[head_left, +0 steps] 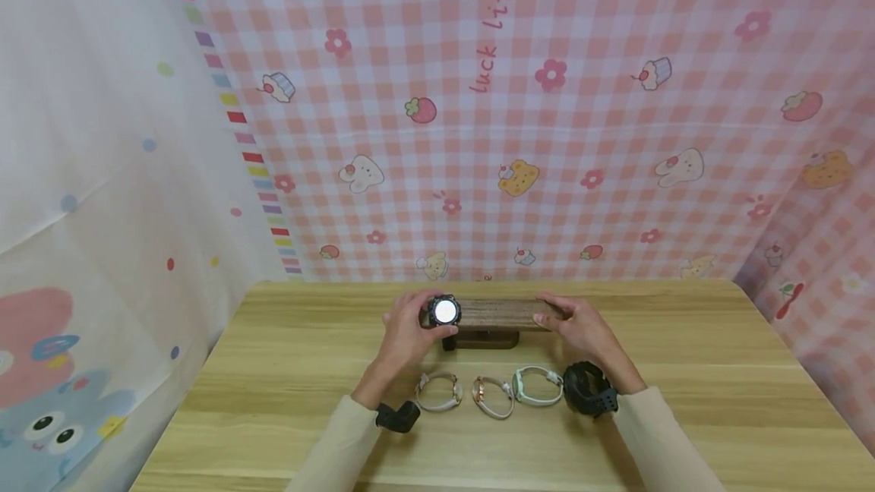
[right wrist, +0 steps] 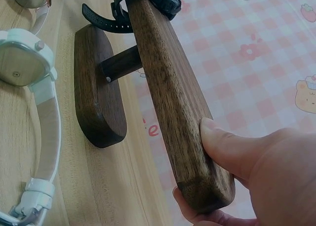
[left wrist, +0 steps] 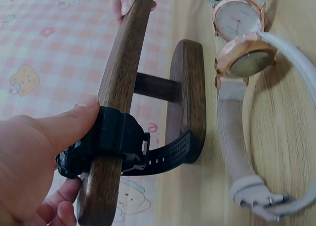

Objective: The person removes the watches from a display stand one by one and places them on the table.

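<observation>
A dark wooden T-shaped watch stand (head_left: 502,315) stands towards the back of the table. Around the left part of its top bar sits a black digital watch (head_left: 446,311), its strap end (left wrist: 170,154) hanging loose below. My left hand (head_left: 408,327) grips the watch there, thumb on the near side and fingers beyond the bar. At the opposite end, my right hand (head_left: 581,325) holds the bar between thumb and fingers, as the right wrist view shows. The stand's oval base (right wrist: 98,87) rests on the table.
In front of the stand lie a white-strapped watch (head_left: 437,392), a rose-gold watch (head_left: 492,397) and a mint-green watch (head_left: 538,386), all buckled into loops. A black looped watch (head_left: 581,388) is beside the right wrist. Behind the table (head_left: 711,370) hangs a pink checked cloth (head_left: 478,135).
</observation>
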`<act>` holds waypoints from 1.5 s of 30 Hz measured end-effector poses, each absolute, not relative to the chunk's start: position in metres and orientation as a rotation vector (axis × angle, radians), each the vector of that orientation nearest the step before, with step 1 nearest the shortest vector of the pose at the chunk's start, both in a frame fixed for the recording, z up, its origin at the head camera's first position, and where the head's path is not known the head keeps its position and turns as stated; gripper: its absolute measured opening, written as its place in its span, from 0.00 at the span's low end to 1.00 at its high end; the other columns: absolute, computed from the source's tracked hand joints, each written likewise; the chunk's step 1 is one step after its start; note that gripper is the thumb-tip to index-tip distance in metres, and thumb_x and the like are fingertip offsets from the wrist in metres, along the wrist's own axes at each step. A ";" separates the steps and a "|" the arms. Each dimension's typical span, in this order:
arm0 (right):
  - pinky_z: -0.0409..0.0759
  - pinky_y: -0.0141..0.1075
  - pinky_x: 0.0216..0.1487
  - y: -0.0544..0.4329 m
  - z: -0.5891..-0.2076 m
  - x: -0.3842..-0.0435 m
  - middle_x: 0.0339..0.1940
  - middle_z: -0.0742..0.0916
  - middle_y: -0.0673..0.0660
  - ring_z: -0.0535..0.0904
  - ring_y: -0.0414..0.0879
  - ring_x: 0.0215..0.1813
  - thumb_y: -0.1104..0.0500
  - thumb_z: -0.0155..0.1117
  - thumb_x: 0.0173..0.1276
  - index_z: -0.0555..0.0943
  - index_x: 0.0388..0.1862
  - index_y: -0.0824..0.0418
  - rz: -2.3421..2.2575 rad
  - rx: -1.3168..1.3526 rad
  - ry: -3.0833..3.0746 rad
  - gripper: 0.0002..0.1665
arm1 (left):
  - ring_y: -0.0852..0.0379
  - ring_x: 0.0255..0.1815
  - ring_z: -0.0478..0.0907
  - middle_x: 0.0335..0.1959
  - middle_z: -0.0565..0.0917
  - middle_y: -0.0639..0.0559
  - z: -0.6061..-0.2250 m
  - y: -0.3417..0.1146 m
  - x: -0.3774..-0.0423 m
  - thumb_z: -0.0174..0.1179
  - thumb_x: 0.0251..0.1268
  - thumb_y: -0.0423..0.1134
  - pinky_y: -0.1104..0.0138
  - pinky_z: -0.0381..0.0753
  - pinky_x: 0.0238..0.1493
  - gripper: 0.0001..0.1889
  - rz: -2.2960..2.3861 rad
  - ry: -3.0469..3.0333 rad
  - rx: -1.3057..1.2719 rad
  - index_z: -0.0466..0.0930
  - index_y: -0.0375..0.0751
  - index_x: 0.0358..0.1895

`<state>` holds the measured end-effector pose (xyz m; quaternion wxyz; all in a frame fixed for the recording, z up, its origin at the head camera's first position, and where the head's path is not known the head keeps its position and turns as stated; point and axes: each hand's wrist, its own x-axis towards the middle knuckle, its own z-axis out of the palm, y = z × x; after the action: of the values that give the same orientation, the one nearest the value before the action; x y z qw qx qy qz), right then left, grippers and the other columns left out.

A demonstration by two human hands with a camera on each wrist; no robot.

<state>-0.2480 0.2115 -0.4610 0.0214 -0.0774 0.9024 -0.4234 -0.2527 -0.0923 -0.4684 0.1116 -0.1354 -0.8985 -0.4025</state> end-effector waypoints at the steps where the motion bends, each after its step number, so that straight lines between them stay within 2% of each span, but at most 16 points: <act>1: 0.77 0.49 0.50 0.211 -0.461 -0.248 0.65 0.78 0.69 0.80 0.53 0.48 0.51 0.64 0.71 0.75 0.68 0.63 -1.310 -0.242 2.801 0.30 | 0.47 0.51 0.72 0.45 0.80 0.47 -0.468 -0.094 -0.253 0.79 0.45 0.45 0.49 0.57 0.52 0.33 -1.175 -2.637 -0.399 0.79 0.45 0.59; 10: 0.76 0.46 0.48 0.211 -0.460 -0.248 0.65 0.78 0.69 0.78 0.52 0.47 0.52 0.64 0.71 0.74 0.68 0.63 -1.292 -0.250 2.818 0.30 | 0.48 0.50 0.71 0.41 0.78 0.49 -0.467 -0.108 -0.253 0.79 0.46 0.44 0.50 0.58 0.51 0.33 -1.175 -2.643 -0.383 0.79 0.46 0.59; 17: 0.79 0.51 0.52 0.211 -0.461 -0.248 0.66 0.78 0.68 0.80 0.55 0.53 0.52 0.65 0.71 0.74 0.68 0.63 -1.320 -0.257 2.804 0.30 | 0.47 0.49 0.72 0.42 0.78 0.49 -0.468 -0.116 -0.253 0.79 0.45 0.44 0.49 0.58 0.52 0.32 -1.195 -2.645 -0.368 0.80 0.46 0.58; 23: 0.78 0.48 0.48 0.211 -0.459 -0.248 0.64 0.78 0.69 0.79 0.52 0.46 0.52 0.65 0.71 0.75 0.67 0.64 -1.297 -0.271 2.829 0.30 | 0.41 0.50 0.73 0.41 0.77 0.49 -0.466 -0.123 -0.254 0.79 0.47 0.44 0.46 0.58 0.54 0.32 -1.220 -2.674 -0.346 0.79 0.46 0.60; 31: 0.77 0.46 0.47 0.212 -0.459 -0.248 0.65 0.78 0.69 0.79 0.51 0.45 0.52 0.65 0.71 0.75 0.68 0.64 -1.301 -0.264 2.814 0.30 | 0.44 0.46 0.75 0.38 0.77 0.51 -0.467 -0.131 -0.256 0.77 0.50 0.44 0.48 0.58 0.55 0.32 -1.288 -2.704 -0.352 0.78 0.48 0.62; 35: 0.78 0.49 0.50 0.211 -0.460 -0.247 0.65 0.78 0.69 0.80 0.52 0.49 0.52 0.64 0.71 0.74 0.68 0.64 -1.315 -0.257 2.800 0.30 | 0.44 0.43 0.76 0.38 0.78 0.50 -0.468 -0.133 -0.256 0.77 0.51 0.44 0.53 0.63 0.49 0.32 -1.297 -2.704 -0.349 0.77 0.48 0.62; 40: 0.78 0.49 0.49 0.211 -0.461 -0.248 0.65 0.77 0.69 0.80 0.52 0.48 0.52 0.64 0.71 0.74 0.68 0.63 -1.321 -0.257 2.797 0.30 | 0.52 0.35 0.72 0.39 0.80 0.48 -0.467 -0.137 -0.254 0.77 0.51 0.44 0.63 0.69 0.34 0.32 -1.337 -2.699 -0.330 0.77 0.48 0.61; 45: 0.76 0.46 0.48 0.211 -0.461 -0.248 0.65 0.78 0.69 0.79 0.51 0.45 0.53 0.65 0.71 0.74 0.68 0.64 -1.317 -0.250 2.803 0.30 | 0.55 0.33 0.70 0.37 0.80 0.46 -0.467 -0.140 -0.252 0.77 0.51 0.43 0.64 0.69 0.31 0.31 -1.392 -2.673 -0.304 0.76 0.47 0.60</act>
<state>-0.2482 0.2113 -0.4612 0.0172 -0.0804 0.9019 -0.4240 -0.2524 -0.1399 -0.4670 0.0564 -0.1004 -0.8811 -0.4587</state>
